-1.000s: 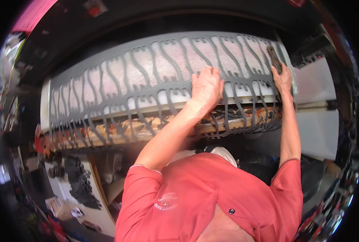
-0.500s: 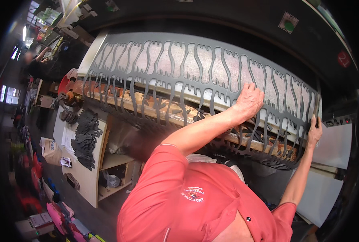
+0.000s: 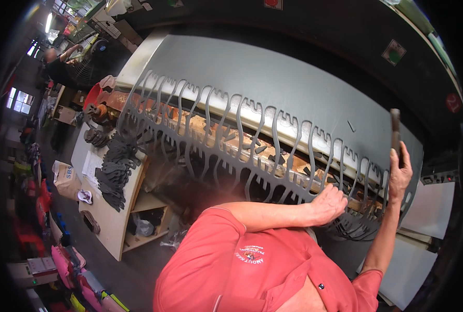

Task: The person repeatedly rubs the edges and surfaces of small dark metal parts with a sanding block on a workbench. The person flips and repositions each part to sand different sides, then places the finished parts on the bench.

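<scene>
My left hand (image 3: 329,205) is closed on the lower part of a dark grey cut-out sheet (image 3: 239,127). Rows of wavy strips and toothed gaps run across this sheet, which hangs over the machine's front edge toward me. Higher on the right, my right hand (image 3: 400,174) grips a slim brown bar-like tool (image 3: 395,127) held upright; its exact kind is unclear. Behind the hanging sheet, a smooth grey surface (image 3: 273,78) covers the machine bed. A small dark sliver (image 3: 351,126) lies on it.
Dark glove-shaped pieces (image 3: 118,169) are piled on a side table (image 3: 114,229) at the left. Loose dark scraps show in a ledge (image 3: 231,139) below the bed. A dark machine beam (image 3: 325,41) spans above. Far left, a person (image 3: 54,62) is near a fan.
The cut-out sheet has slid off the bed toward me, exposing smooth grey surface. My left hand has come down nearer my body. My right hand's tool now stands plainly in view.
</scene>
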`<action>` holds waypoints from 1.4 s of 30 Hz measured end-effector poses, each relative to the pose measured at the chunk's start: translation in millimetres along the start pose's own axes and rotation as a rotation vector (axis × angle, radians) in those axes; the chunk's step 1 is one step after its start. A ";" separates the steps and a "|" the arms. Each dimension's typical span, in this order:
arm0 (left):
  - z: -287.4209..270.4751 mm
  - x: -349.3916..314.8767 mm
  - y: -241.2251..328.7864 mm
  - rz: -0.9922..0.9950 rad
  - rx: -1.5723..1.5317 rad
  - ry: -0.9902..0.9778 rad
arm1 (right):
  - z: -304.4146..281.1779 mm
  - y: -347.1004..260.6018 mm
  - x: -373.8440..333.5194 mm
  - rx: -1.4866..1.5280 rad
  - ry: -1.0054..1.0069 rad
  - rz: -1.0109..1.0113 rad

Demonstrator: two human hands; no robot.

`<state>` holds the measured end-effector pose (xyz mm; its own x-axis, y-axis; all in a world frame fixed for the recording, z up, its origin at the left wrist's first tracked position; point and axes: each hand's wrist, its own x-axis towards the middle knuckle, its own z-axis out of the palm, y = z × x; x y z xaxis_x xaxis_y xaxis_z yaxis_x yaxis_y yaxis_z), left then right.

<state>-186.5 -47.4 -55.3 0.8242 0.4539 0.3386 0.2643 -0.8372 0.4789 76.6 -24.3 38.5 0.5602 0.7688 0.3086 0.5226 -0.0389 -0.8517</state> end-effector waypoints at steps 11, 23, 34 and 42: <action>-20.8 -35.6 -12.6 0.163 -0.310 -0.013 | 190.5 -88.4 8.8 -0.356 -0.436 -0.596; -355.1 -91.9 -70.3 0.307 -0.817 0.773 | 250.7 -69.2 -3.4 -0.576 -0.267 -0.603; -444.3 -122.3 -121.2 0.064 -0.504 0.598 | 246.4 -64.9 -0.7 -0.587 -0.320 -0.596; -471.5 -190.7 -365.6 -0.626 0.253 0.666 | 270.5 -115.2 -7.7 -0.414 -0.354 -0.238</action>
<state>-676.5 316.0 87.0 0.0614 0.8584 0.5093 0.7268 -0.3882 0.5666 -161.8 147.0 19.7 0.1856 0.9504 0.2497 0.8544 -0.0305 -0.5187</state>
